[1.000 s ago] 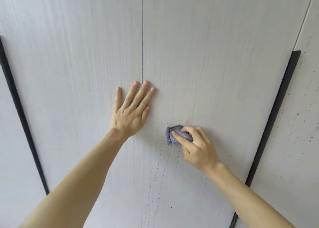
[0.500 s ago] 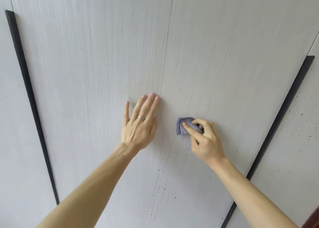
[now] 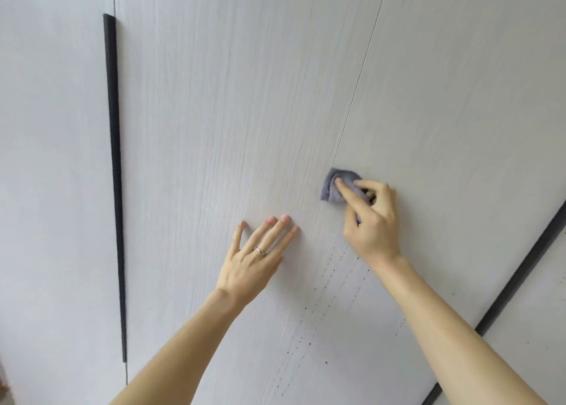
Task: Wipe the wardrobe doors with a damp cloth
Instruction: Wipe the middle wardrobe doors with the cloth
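Right hand (image 3: 372, 223) now higher, pinches bunched purple-grey cloth (image 3: 332, 187) against right wardrobe door (image 3: 459, 98), at seam (image 3: 352, 104) between doors, likely scrubbing dark specks (image 3: 330, 269) trailing below. Left hand (image 3: 255, 260) flat, fingers spread, presses left door (image 3: 229, 98), probably bracing it shut against wiping pressure.

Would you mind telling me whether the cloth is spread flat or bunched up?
Bunched up: the purple cloth is a small wad pinched in the right hand against the door.
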